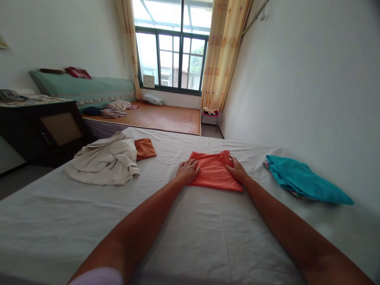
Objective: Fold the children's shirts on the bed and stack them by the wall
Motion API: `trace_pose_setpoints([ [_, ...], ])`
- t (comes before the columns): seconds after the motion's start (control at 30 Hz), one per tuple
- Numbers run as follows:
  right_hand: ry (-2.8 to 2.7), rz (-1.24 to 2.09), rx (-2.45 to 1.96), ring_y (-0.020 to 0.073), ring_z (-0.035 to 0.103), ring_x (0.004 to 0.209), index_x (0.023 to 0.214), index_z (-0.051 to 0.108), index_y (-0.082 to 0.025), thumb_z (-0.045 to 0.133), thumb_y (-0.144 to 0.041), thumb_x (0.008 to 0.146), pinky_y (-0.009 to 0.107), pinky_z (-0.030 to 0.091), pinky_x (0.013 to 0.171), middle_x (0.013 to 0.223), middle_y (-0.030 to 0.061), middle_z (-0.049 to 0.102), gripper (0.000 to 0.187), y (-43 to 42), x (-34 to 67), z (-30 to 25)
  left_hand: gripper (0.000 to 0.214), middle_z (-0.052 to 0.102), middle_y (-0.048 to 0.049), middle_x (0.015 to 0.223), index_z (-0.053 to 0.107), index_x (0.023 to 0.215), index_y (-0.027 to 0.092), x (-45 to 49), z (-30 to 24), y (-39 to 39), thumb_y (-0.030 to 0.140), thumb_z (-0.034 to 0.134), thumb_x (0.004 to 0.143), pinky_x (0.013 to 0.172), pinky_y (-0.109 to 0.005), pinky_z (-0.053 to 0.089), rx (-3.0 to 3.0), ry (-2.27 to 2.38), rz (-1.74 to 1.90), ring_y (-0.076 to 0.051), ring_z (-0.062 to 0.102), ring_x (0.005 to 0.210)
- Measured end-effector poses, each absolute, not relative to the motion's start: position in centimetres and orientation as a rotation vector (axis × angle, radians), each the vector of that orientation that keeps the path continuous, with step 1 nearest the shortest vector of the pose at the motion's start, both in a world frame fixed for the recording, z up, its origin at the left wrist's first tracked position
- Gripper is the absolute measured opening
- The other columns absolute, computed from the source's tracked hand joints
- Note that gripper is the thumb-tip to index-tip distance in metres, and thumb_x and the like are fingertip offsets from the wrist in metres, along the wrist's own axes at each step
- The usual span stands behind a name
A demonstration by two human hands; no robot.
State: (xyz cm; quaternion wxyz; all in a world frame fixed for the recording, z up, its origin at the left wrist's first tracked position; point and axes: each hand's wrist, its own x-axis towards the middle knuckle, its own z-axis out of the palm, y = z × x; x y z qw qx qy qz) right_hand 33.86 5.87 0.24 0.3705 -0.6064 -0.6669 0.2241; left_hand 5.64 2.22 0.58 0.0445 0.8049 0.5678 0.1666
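A folded orange garment (214, 171) lies on the white bed sheet (190, 237) in front of me. My left hand (187, 170) rests flat on its left edge, fingers stretched out. On the garment's right edge sits my right hand (236, 169), fingers curled over the cloth at the far corner. Both forearms reach out across the sheet.
A crumpled beige garment (103, 162) and a darker orange cloth (145, 148) lie at the left. Folded teal clothes (305, 180) sit at the right by the wall. Beyond are a second bed with a mat (160, 116), a dark cabinet (41, 130) and a window (172, 59).
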Motion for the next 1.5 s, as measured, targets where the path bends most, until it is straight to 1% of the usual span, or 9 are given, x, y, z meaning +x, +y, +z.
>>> trace_pose_setpoints([
  [0.13, -1.360, 0.980, -1.354, 0.0206, 0.067, 0.098, 0.128, 0.044, -0.016, 0.068, -0.017, 0.071, 0.039, 0.053, 0.090, 0.117, 0.0101, 0.067, 0.062, 4.8, 32.7, 1.8, 0.050, 0.043, -0.0053, 0.147, 0.044, 0.138, 0.026, 5.4, 0.4, 2.3, 0.045, 0.025, 0.096, 0.109, -0.046, 0.027, 2.470, 1.710, 0.531, -0.023, 0.034, 0.137],
  [0.3, -0.947, 1.378, -1.303, 0.0221, 0.071, 0.071, 0.092, 0.060, -0.013, 0.075, -0.013, 0.065, 0.036, 0.060, 0.070, 0.077, 0.0060, 0.073, 0.030, 3.6, 31.7, 3.0, 0.047, 0.046, -0.0047, 0.145, 0.049, 0.134, 0.026, 5.1, 0.5, 2.4, 0.044, 0.028, 0.096, 0.109, -0.042, 0.028, 2.478, 1.694, 0.566, -0.022, 0.038, 0.134],
  [0.43, -0.795, 1.560, -1.188, 0.0207, 0.072, 0.077, 0.087, 0.063, -0.014, 0.069, -0.018, 0.075, 0.033, 0.060, 0.077, 0.080, 0.0077, 0.074, 0.014, 2.4, 31.0, 3.6, 0.046, 0.048, -0.0048, 0.143, 0.051, 0.133, 0.025, 5.0, 0.5, 2.4, 0.043, 0.029, 0.096, 0.110, -0.043, 0.028, 2.488, 1.674, 0.593, -0.022, 0.041, 0.132],
  [0.6, -0.830, 1.787, -1.111, 0.0195, 0.071, 0.085, 0.095, 0.065, -0.015, 0.065, -0.025, 0.081, 0.030, 0.059, 0.081, 0.089, 0.0084, 0.074, 0.016, 0.8, 30.3, 4.0, 0.043, 0.051, -0.0034, 0.141, 0.053, 0.131, 0.027, 5.0, 0.8, 2.5, 0.042, 0.032, 0.096, 0.110, -0.040, 0.030, 2.484, 1.669, 0.611, -0.021, 0.044, 0.129],
  [0.77, -0.881, 1.570, -1.085, 0.0196, 0.071, 0.077, 0.093, 0.064, -0.015, 0.065, -0.017, 0.077, 0.034, 0.058, 0.079, 0.083, 0.0060, 0.074, 0.017, -0.7, 31.3, 6.3, 0.044, 0.054, -0.0055, 0.138, 0.051, 0.131, 0.022, 4.6, 0.9, 3.0, 0.038, 0.028, 0.098, 0.109, -0.035, 0.033, 2.458, 1.638, 0.636, -0.018, 0.048, 0.127],
  [0.93, -0.891, 1.440, -0.951, 0.0221, 0.070, 0.085, 0.092, 0.063, -0.017, 0.066, -0.029, 0.078, 0.038, 0.057, 0.083, 0.088, 0.0061, 0.074, 0.019, -2.7, 34.3, 8.3, 0.048, 0.053, -0.0107, 0.138, 0.051, 0.133, 0.012, 4.1, 0.6, 4.0, 0.034, 0.029, 0.096, 0.110, -0.031, 0.033, 2.472, 1.630, 0.627, -0.019, 0.047, 0.129],
  [1.2, -0.773, 1.141, -0.933, 0.0185, 0.070, 0.074, 0.087, 0.063, -0.017, 0.072, -0.020, 0.070, 0.035, 0.059, 0.076, 0.079, 0.0009, 0.073, 0.019, -2.6, 39.5, 9.7, 0.051, 0.054, -0.0103, 0.137, 0.058, 0.126, 0.013, 3.8, 0.2, 4.5, 0.039, 0.029, 0.093, 0.110, -0.034, 0.035, 2.538, 1.597, 0.588, -0.021, 0.049, 0.126],
  [1.37, -0.798, 0.757, -0.728, 0.0175, 0.068, 0.090, 0.100, 0.063, -0.019, 0.068, -0.029, 0.078, 0.032, 0.058, 0.079, 0.092, 0.0013, 0.072, 0.025, -1.5, 47.8, 15.3, 0.051, 0.056, -0.0098, 0.134, 0.060, 0.122, 0.013, 3.9, 0.5, 4.3, 0.040, 0.029, 0.092, 0.110, -0.034, 0.034, 2.550, 1.596, 0.578, -0.021, 0.050, 0.125],
  [1.5, -0.629, 0.459, -0.958, 0.0197, 0.067, 0.087, 0.099, 0.063, -0.016, 0.067, -0.023, 0.076, 0.036, 0.060, 0.073, 0.089, 0.0035, 0.071, 0.025, -2.0, 55.1, 13.2, 0.049, 0.058, -0.0092, 0.132, 0.060, 0.122, 0.014, 4.2, 0.8, 3.9, 0.038, 0.029, 0.092, 0.111, -0.036, 0.033, 2.609, 1.591, 0.522, -0.021, 0.049, 0.125],
])
